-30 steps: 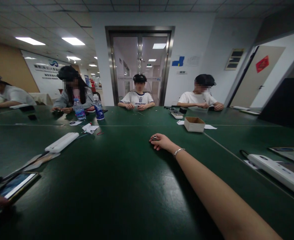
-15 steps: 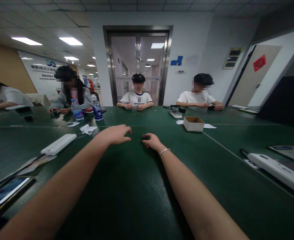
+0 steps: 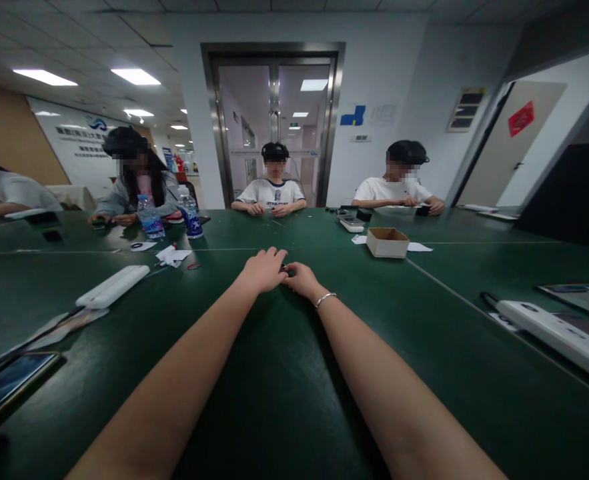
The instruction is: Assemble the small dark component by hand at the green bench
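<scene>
Both arms stretch out over the green table [image 3: 284, 373]. The left hand [image 3: 264, 270] and right hand [image 3: 301, 279] meet, fingers touching around a small dark object [image 3: 284, 269] — mostly hidden, so whether they clamp it I cannot tell. Beyond the fingers to the right sits a cardboard box [image 3: 387, 242]; to the left, two bottles [image 3: 170, 217].

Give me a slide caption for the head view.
Both hands, left and right, meet over a small dark object on the green table.
</scene>
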### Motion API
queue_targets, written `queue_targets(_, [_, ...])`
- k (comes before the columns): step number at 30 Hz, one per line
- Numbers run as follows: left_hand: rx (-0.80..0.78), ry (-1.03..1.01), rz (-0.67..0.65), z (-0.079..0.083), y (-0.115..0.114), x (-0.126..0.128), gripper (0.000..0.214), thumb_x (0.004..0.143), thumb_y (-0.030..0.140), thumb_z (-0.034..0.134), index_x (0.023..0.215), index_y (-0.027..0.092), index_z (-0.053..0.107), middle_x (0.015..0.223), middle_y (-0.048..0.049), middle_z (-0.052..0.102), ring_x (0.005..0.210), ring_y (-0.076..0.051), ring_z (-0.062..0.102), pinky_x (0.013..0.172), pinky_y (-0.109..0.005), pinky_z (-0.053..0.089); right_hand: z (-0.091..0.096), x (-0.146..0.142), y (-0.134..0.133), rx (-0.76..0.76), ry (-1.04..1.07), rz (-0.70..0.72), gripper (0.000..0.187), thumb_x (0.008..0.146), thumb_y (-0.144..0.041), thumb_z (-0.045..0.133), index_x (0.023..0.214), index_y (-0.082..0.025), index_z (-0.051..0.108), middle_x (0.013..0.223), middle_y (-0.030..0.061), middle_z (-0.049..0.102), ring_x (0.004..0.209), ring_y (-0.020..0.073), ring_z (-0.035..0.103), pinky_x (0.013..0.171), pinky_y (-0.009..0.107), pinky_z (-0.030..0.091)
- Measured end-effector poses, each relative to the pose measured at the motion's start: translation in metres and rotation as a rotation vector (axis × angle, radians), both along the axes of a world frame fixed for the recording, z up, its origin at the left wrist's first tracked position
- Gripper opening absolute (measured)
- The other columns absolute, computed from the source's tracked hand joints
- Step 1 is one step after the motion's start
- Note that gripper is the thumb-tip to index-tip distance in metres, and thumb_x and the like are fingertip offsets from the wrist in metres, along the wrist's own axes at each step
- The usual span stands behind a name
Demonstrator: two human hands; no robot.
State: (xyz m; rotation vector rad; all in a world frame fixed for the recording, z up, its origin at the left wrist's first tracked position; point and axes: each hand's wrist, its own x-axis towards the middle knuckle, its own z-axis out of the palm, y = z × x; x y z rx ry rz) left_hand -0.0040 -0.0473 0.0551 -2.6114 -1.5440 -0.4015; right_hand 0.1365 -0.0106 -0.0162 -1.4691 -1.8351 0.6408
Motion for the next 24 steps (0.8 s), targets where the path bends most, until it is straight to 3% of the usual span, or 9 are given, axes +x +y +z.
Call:
queue_targets(4, [-0.031, -0.06, -0.025, -0.018, 0.006, -0.001, 0.028, 0.084, 0.033, 0.046, 0.108, 0.021, 0.053, 0.109, -0.0109, 0.055, 0.1, -0.026, 0.053, 0.084, -0.037, 0.042, 0.002, -0.001, 0.001, 0.136, -0.101, -0.01, 0.017, 0.066, -0.024, 0.072, 0.078, -0.016, 0.063, 0.081, 0.0032, 0.062, 0.074, 0.0149, 0.057, 0.065, 0.023, 0.045])
queue_targets(6, [-0.048, -0.155, -0.032, -0.029, 0.011, -0.003, 0.022, 0.086, 0.029, 0.042, 0.102, 0.021, 0.055, 0.104, -0.0093, 0.058, 0.096, -0.023, 0.055, 0.084, -0.034, 0.042, 0.001, -0.001, 0.001, 0.143, -0.09, -0.003, 0.018, 0.065, -0.027, 0.073, 0.075, -0.015, 0.062, 0.078, 0.0028, 0.062, 0.071, 0.0143, 0.058, 0.062, 0.022, 0.045])
queue_targets(11, [-0.176, -0.544, -0.063, -0.053, 0.027, -0.018, 0.019, 0.085, 0.029, 0.045, 0.098, 0.022, 0.057, 0.091, -0.0047, 0.064, 0.085, -0.018, 0.059, 0.078, -0.03, 0.044, 0.001, 0.0, -0.001, -0.054, 0.129, 0.072, 0.021, 0.071, -0.027, 0.071, 0.084, -0.015, 0.06, 0.056, -0.0038, 0.054, 0.041, 0.0062, 0.048, 0.038, 0.015, 0.039])
queue_targets(14, [-0.309, -0.717, -0.104, -0.067, 0.039, -0.025, 0.019, 0.082, 0.028, 0.048, 0.096, 0.019, 0.057, 0.084, -0.0031, 0.064, 0.077, -0.015, 0.06, 0.075, -0.029, 0.046, 0.003, 0.0, -0.003, -0.06, 0.212, 0.11, 0.016, 0.071, -0.018, 0.071, 0.082, -0.013, 0.06, 0.065, -0.001, 0.059, 0.04, 0.0041, 0.05, 0.034, 0.012, 0.038])
queue_targets(17, [-0.38, -0.802, -0.155, -0.076, 0.047, -0.028, 0.02, 0.08, 0.029, 0.052, 0.095, 0.017, 0.057, 0.085, -0.0039, 0.064, 0.078, -0.015, 0.061, 0.076, -0.029, 0.046, 0.007, 0.002, -0.003, -0.104, 0.302, 0.151, 0.015, 0.07, -0.009, 0.069, 0.082, -0.011, 0.06, 0.076, 0.0024, 0.063, 0.042, 0.0037, 0.053, 0.035, 0.012, 0.042])
queue_targets(24, [-0.496, -0.908, -0.142, -0.077, 0.051, -0.027, 0.021, 0.084, 0.03, 0.045, 0.096, 0.015, 0.054, 0.084, -0.0071, 0.066, 0.077, -0.015, 0.062, 0.077, -0.031, 0.046, 0.018, 0.012, -0.005, -0.342, 0.594, 0.225, 0.017, 0.08, 0.0, 0.057, 0.093, -0.009, 0.062, 0.065, 0.0024, 0.064, 0.05, 0.0064, 0.061, 0.053, 0.013, 0.053])
